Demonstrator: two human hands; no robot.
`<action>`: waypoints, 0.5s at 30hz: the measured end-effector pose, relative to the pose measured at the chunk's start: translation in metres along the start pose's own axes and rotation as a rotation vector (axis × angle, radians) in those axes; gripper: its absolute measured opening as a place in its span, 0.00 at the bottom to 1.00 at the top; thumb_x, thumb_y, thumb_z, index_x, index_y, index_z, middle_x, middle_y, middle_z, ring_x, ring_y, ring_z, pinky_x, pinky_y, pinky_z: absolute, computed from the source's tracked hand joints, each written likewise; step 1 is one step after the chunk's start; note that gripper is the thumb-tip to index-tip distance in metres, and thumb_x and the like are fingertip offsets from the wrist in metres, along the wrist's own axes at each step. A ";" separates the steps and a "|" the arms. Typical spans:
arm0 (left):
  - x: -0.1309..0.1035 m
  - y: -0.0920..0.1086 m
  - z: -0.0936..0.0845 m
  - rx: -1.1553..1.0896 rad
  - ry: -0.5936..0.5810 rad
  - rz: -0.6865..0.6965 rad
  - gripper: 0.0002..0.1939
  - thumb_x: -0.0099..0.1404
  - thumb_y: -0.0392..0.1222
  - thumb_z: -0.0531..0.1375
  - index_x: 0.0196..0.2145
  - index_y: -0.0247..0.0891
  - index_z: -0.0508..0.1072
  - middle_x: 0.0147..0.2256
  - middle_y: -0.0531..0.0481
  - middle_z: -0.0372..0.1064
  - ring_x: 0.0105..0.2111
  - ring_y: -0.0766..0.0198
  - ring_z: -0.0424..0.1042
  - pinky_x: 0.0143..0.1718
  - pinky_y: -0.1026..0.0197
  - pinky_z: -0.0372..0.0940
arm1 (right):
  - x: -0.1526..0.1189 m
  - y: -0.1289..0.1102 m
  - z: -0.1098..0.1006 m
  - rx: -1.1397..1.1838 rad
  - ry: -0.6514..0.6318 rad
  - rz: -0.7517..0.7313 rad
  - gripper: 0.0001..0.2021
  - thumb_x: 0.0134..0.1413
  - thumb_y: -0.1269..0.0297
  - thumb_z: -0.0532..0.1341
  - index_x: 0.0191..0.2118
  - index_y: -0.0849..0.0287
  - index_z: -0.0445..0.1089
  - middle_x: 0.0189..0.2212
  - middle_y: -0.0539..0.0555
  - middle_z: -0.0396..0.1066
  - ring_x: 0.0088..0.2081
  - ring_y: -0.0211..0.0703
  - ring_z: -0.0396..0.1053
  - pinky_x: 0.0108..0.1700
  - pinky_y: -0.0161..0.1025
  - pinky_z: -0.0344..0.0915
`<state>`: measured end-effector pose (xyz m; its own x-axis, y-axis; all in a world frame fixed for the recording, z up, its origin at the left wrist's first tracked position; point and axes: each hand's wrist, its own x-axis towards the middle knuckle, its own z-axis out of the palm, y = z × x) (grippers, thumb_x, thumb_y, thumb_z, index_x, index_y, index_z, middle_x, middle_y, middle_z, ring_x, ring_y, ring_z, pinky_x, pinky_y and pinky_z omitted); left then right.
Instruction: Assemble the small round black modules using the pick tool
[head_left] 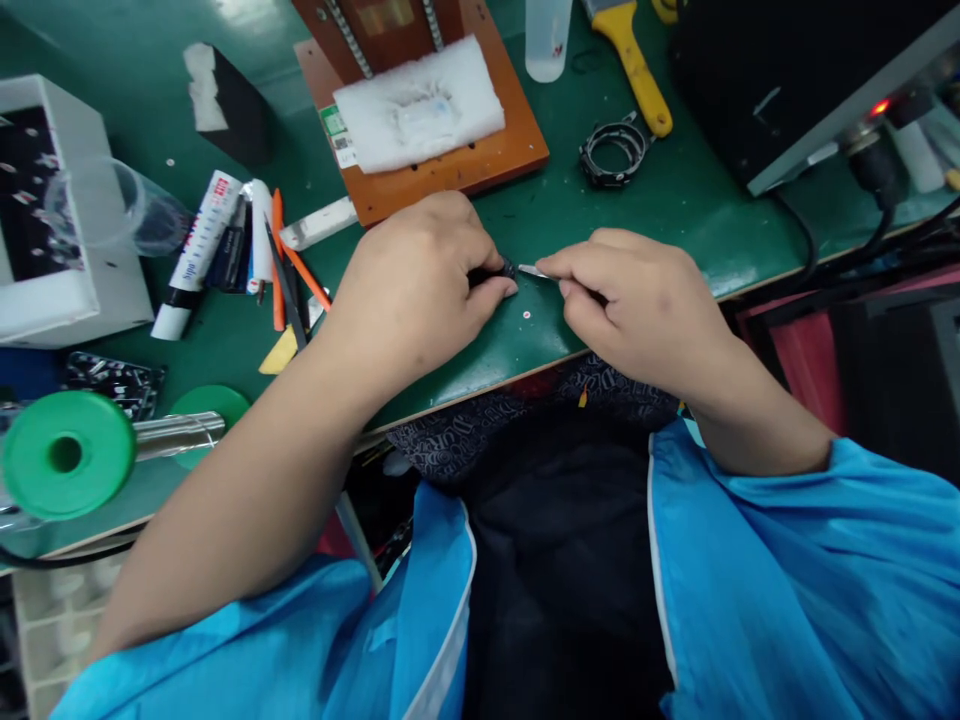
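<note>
Near the bench's front edge, my left hand (424,285) pinches a small dark part (508,268) between thumb and fingertips; most of it is hidden by the fingers. My right hand (634,295) is closed round a thin metal tool, its flat silver tip (531,271) pointing left at the dark part. The tip is very close to the part; whether they touch I cannot tell. On the green bench top just below lies a tiny pale ring (526,315). A black watch case (613,153) with an open centre sits beyond my right hand.
Behind my hands stands an orange-brown fixture (517,150) bearing a white foam pad (480,95). A yellow-handled scraper (636,70) and black box (750,90) are at right. Left are a marker (199,245), orange tweezers (278,265), white bin (112,270) and green spool (97,455).
</note>
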<state>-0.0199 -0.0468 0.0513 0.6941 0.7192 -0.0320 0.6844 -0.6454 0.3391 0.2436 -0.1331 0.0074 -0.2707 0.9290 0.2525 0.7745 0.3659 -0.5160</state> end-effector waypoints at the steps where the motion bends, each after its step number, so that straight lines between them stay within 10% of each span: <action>1: 0.000 0.000 0.000 0.002 -0.006 -0.007 0.18 0.87 0.53 0.63 0.55 0.47 0.94 0.60 0.37 0.89 0.60 0.38 0.87 0.59 0.34 0.83 | 0.000 0.000 0.002 -0.005 0.008 -0.003 0.19 0.82 0.69 0.62 0.62 0.50 0.91 0.54 0.59 0.92 0.56 0.64 0.88 0.57 0.56 0.80; 15: 0.000 0.001 0.000 -0.028 -0.009 -0.031 0.17 0.87 0.52 0.63 0.54 0.49 0.94 0.60 0.39 0.88 0.62 0.39 0.87 0.62 0.36 0.82 | 0.004 -0.001 0.008 -0.100 0.024 -0.038 0.19 0.82 0.68 0.61 0.59 0.53 0.92 0.47 0.59 0.89 0.47 0.58 0.85 0.43 0.51 0.70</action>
<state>-0.0195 -0.0475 0.0514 0.6748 0.7362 -0.0515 0.6991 -0.6153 0.3643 0.2370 -0.1295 0.0022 -0.2882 0.9125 0.2901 0.8174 0.3923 -0.4218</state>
